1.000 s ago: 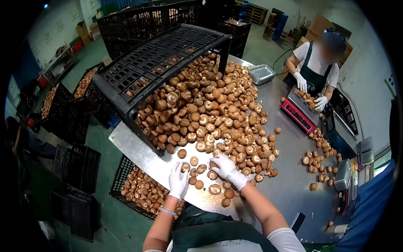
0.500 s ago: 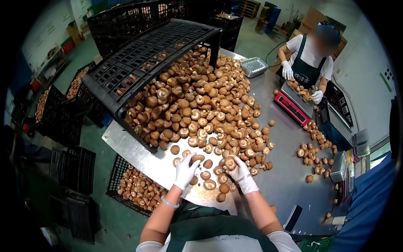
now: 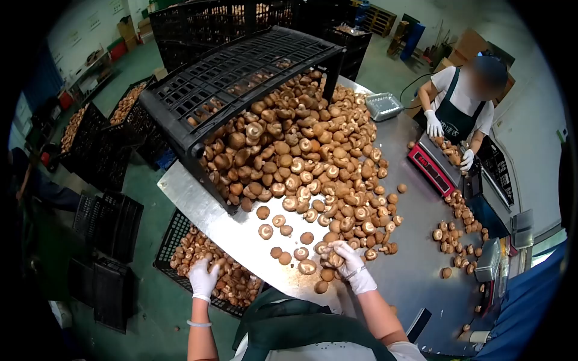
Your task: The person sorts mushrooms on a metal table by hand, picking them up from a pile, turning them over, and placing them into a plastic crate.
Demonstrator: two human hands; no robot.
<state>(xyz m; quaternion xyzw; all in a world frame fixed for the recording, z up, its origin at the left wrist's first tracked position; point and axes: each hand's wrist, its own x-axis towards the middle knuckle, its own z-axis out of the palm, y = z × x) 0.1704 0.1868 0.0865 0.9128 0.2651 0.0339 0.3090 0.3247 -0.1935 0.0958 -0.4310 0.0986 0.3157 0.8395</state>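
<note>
My left hand (image 3: pixel 204 278), in a white glove, hangs over the black crate (image 3: pixel 164 257) of shiitake mushrooms below the table edge. Its fingers are apart, with mushrooms (image 3: pixel 232 284) right beyond the fingertips. My right hand (image 3: pixel 352 268), also gloved, is closed on a shiitake mushroom (image 3: pixel 333 259) just above the metal table (image 3: pixel 241 240). Near that hand lie several loose mushrooms (image 3: pixel 307 266). A large heap of mushrooms (image 3: pixel 295 147) spills from a tipped black crate (image 3: pixel 241 72) across the table.
Across the table a person in white gloves (image 3: pixel 433 123) handles mushrooms on a red scale (image 3: pixel 430 171). A clear plastic tray (image 3: pixel 383 106) lies behind the heap. More mushrooms (image 3: pixel 451 240) are scattered at right. Stacked black crates (image 3: pixel 108 222) stand on the floor at left.
My left hand has moved left and down from the table, where it held a mushroom, to over the lower crate. My right hand stays low over the table with its mushroom.
</note>
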